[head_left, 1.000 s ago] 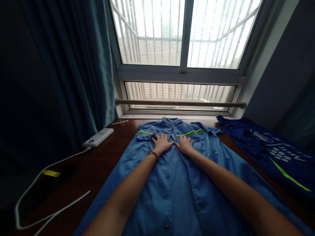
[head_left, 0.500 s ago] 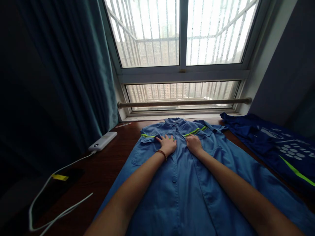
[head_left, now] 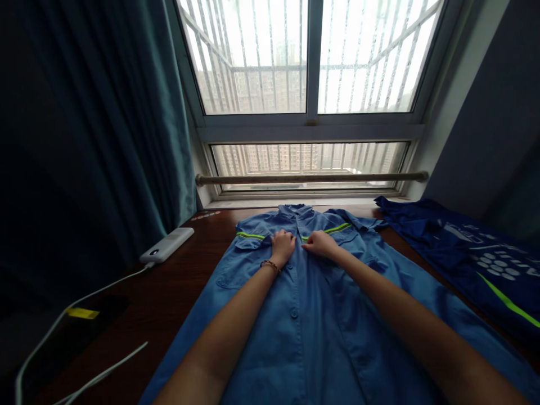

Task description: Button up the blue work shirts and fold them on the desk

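Observation:
A blue work shirt (head_left: 270, 332) with yellow-green chest stripes lies spread front up on a dark wooden surface, its collar toward the window. My left hand (head_left: 283, 246), with a beaded bracelet at the wrist, has its fingers curled on the button edge at chest height. Just across the front opening, my right hand (head_left: 321, 244) pinches the other front edge beside the stripe. A small gap separates the two hands. One button (head_left: 294, 313) shows lower on the front. My fingertips are partly hidden by the hands.
At left a white power bank (head_left: 169, 246) has a white cable (head_left: 101, 289) plugged in, near a yellow tag (head_left: 83, 313). A dark blue printed garment (head_left: 472, 242) lies at right. Beyond are a rail (head_left: 312, 179), a barred window and a curtain (head_left: 139, 129).
My left hand's spread fingers have curled in on the shirt's edge. My right hand has shifted left, drawing the right front edge toward the left one. The view has moved slightly.

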Action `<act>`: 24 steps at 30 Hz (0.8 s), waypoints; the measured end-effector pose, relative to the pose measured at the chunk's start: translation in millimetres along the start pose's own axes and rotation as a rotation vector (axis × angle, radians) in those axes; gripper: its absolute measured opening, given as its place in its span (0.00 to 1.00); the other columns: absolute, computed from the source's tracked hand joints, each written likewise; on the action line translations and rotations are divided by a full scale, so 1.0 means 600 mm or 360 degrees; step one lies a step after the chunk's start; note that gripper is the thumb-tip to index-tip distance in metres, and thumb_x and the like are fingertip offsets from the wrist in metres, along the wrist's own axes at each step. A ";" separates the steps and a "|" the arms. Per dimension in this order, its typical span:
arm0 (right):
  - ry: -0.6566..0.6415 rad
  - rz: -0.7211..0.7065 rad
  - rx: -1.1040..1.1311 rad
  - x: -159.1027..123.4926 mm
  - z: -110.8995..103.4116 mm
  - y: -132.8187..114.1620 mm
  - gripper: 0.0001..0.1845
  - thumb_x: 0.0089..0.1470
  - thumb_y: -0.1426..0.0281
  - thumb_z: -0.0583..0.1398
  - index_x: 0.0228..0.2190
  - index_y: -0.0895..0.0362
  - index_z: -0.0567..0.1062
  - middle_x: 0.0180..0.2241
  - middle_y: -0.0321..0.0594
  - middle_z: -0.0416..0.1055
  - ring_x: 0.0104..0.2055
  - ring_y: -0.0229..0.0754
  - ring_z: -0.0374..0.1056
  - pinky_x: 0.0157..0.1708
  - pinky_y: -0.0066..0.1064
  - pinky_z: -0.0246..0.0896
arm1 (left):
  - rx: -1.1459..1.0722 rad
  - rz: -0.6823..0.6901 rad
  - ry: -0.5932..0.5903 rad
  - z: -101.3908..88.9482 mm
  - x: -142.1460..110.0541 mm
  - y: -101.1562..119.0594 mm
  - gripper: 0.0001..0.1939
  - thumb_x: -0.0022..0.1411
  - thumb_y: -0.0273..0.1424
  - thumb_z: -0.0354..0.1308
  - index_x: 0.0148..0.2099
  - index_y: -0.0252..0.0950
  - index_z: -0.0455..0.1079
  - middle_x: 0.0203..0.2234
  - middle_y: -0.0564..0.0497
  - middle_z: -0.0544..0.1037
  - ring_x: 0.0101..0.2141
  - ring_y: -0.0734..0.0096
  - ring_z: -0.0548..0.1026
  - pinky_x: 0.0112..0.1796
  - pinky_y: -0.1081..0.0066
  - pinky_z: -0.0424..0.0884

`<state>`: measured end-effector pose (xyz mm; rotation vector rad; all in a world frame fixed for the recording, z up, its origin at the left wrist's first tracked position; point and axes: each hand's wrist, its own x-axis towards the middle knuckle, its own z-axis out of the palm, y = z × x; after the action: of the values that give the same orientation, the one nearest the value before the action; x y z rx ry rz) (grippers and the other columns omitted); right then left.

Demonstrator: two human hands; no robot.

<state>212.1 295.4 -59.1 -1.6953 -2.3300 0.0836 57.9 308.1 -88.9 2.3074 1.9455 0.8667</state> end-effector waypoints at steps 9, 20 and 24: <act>0.0250 0.0097 0.0009 0.012 0.037 -0.021 0.23 0.47 0.54 0.54 0.38 0.58 0.73 0.41 0.48 0.67 0.44 0.49 0.60 0.39 0.33 0.54 | -0.0231 -0.0025 -0.0061 0.006 0.016 -0.022 0.07 0.50 0.31 0.58 0.34 0.35 0.71 0.31 0.49 0.75 0.34 0.68 0.70 0.36 0.71 0.63; 0.0196 0.0250 0.0443 0.024 0.047 0.005 0.17 0.48 0.65 0.56 0.39 0.58 0.73 0.38 0.46 0.71 0.42 0.46 0.64 0.41 0.31 0.55 | -0.0404 -0.0101 -0.0034 0.005 0.018 -0.022 0.05 0.48 0.28 0.61 0.30 0.34 0.70 0.27 0.51 0.75 0.30 0.71 0.71 0.33 0.73 0.64; 0.0141 0.0322 0.0694 0.032 0.049 0.012 0.16 0.47 0.69 0.55 0.38 0.58 0.75 0.40 0.46 0.72 0.46 0.49 0.64 0.45 0.34 0.54 | -0.0408 -0.0134 0.0026 0.003 0.014 -0.020 0.05 0.49 0.29 0.60 0.31 0.35 0.70 0.27 0.51 0.75 0.30 0.70 0.71 0.33 0.72 0.64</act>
<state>206.4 319.0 -85.7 -1.6581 -1.8934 0.5039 48.5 319.1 -90.9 2.0672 1.8007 1.0591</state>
